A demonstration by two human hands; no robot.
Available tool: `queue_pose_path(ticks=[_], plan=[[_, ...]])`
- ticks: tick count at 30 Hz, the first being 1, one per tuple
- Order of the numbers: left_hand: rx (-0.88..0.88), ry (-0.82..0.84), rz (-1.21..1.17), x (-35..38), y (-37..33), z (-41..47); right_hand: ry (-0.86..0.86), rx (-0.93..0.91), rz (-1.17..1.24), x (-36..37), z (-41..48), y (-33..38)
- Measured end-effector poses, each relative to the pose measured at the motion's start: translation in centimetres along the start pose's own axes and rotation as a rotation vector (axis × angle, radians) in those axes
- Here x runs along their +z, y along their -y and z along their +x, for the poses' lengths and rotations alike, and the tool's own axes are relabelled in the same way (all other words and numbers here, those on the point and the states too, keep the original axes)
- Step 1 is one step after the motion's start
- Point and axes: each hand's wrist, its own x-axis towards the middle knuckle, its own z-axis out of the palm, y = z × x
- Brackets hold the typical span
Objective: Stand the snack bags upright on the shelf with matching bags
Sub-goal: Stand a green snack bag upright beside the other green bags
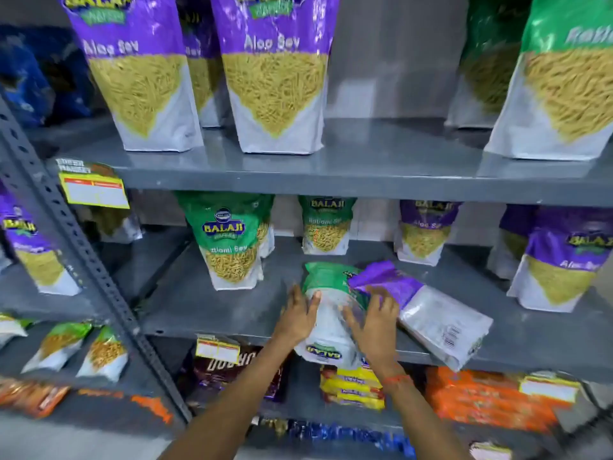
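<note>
- My left hand (298, 315) and right hand (373, 322) clasp the green bag (326, 313) from both sides at the near shelf edge (232, 330), no hand closer than the other
- Bag is flat, long axis near-to-far, logo end toward me, reads "BALAJI" upside down
- Purple bag (421, 310) flat, touching it on the right
- Matching upright green bag (230, 240), "BALAJI ...tlami Sev", far-left
- Purple "Aloo Sev" farther right

Both arms reach forward, left hand (298, 315) and right hand (374, 323) facing inward, fingers (313, 302) spread.

Bare forearms, orange thread band (397, 379) on right wrist
</note>
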Motion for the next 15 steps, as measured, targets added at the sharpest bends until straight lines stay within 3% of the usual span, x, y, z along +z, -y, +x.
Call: queue_pose_path(ticks=[2,4,7,10,12,15], plan=[[-0.108,0.146,-0.068,0.0,0.9,1.7,0.181,0.254,0.099,1.5,0.6,-0.9],[-0.126,0.233,-0.196,-0.6,1.5,2.8,0.318,0.373,0.285,2.3,1.2,-2.1],[-0.199,0.32,-0.466,-1.0,2.3,4.0,0.402,0.553,0.671,2.8,2.4,-2.8],[-0.331,0.451,-0.791,-2.3,2.7,4.1,0.495,0.746,0.877,2.7,3.4,-3.2],[-0.348,0.504,-0.865,-3.0,3.1,4.1,0.524,0.796,0.994,2.9,4.0,-2.9],[-0.315,0.501,-0.906,-4.5,3.1,4.3,0.567,0.713,1.131,3.3,5.0,-1.9]])
